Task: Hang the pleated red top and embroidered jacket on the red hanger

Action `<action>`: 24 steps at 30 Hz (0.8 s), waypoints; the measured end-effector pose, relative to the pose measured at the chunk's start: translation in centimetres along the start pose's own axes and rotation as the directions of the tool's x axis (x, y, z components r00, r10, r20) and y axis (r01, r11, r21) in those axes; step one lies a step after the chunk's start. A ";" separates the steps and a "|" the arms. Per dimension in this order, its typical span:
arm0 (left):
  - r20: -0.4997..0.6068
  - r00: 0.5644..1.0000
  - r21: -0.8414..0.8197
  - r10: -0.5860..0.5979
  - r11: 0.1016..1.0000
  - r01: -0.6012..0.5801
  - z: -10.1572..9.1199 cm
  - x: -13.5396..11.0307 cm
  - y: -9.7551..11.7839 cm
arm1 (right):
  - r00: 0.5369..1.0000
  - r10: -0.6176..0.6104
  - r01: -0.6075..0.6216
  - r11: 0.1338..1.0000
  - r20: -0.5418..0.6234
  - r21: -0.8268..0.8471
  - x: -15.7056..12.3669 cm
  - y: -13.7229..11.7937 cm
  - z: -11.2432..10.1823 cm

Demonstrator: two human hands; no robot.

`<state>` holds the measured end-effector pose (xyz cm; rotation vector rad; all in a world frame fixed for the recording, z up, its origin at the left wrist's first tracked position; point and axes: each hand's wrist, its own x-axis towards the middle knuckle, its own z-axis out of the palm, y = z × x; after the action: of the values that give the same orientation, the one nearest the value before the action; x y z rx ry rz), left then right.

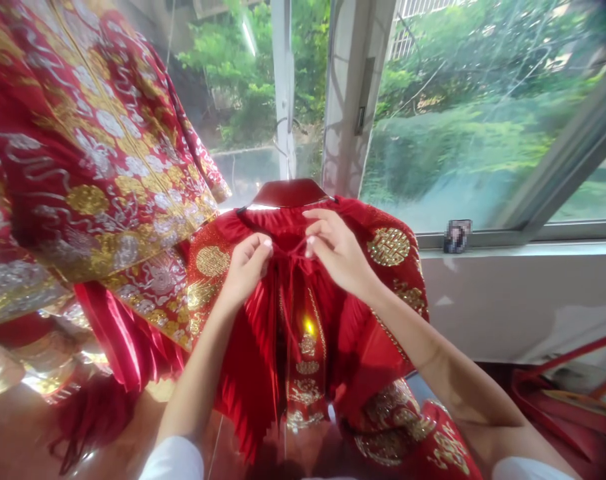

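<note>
A red pleated skirt (247, 350) with a gold-embroidered centre panel hangs in front of me, over a red jacket (403, 233) with round gold patterns. At the skirt's waist, a thin red cord (291, 255) is crossed or looped, and its loose ends trail down the front. My left hand (249, 261) pinches the cord's left side between thumb and fingers. On the other side, my right hand (335, 245) pinches a small loop of it, thumb against bent fingers. The fingers partly cover the cord, so I cannot tell how it is knotted.
A red robe (107, 153) with gold and silver embroidery hangs close on the left. Behind stands a window (463, 147), with a small card-like item (457, 236) on its sill. Red bars (567, 360) reach in at lower right. Dark red tassels (83, 427) hang low left.
</note>
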<state>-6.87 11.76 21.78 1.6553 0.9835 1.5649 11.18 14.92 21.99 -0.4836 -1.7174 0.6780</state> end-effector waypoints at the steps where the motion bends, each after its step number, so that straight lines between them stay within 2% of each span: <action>1: 0.007 1.000 0.058 0.011 0.998 -0.012 -0.4 0.0 0.2 | 1.000 0.022 -0.022 1.000 0.021 0.008 0.1 -0.1 -0.5; 5: 0.046 0.997 0.271 0.054 0.960 -0.065 -1.6 -0.2 0.8 | 0.989 0.054 -0.055 0.999 0.140 0.000 0.5 -0.1 -2.1; 8: 0.143 0.989 0.268 0.045 0.960 -0.082 -1.4 -0.3 0.7 | 0.978 0.005 -0.025 0.996 0.208 0.091 0.5 0.5 -2.2; 10: 0.145 0.987 0.269 0.070 0.957 -0.107 -1.2 -0.4 0.6 | 0.978 -0.009 -0.021 0.990 0.211 0.138 0.5 0.7 -2.1; 12: 0.093 0.991 0.312 0.102 0.942 -0.126 -1.2 -0.3 0.6 | 0.985 0.016 -0.025 0.998 0.174 0.053 0.5 0.7 -2.1; 15: 0.030 0.993 0.379 0.115 0.918 -0.118 -1.7 -0.1 0.6 | 0.998 0.017 -0.002 0.972 0.061 -0.235 0.5 0.5 -2.6; 17: 0.017 0.994 0.389 0.107 0.915 -0.105 -2.1 0.1 0.6 | 0.998 -0.058 0.053 0.899 0.001 -0.435 0.4 0.4 -2.9; 20: -0.003 0.995 0.395 0.104 0.914 -0.095 -2.5 0.2 0.3 | 0.975 -0.215 0.121 0.708 -0.050 -0.696 0.1 0.8 -3.1; 24: -0.019 0.993 0.391 0.117 0.915 -0.100 -2.7 0.1 -0.1 | 0.943 -0.314 0.043 0.451 -0.113 -0.891 -0.3 1.5 -2.8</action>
<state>-9.60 11.81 21.95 1.9817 1.3127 1.5516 13.91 16.35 21.27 -1.0383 -1.7160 -0.5338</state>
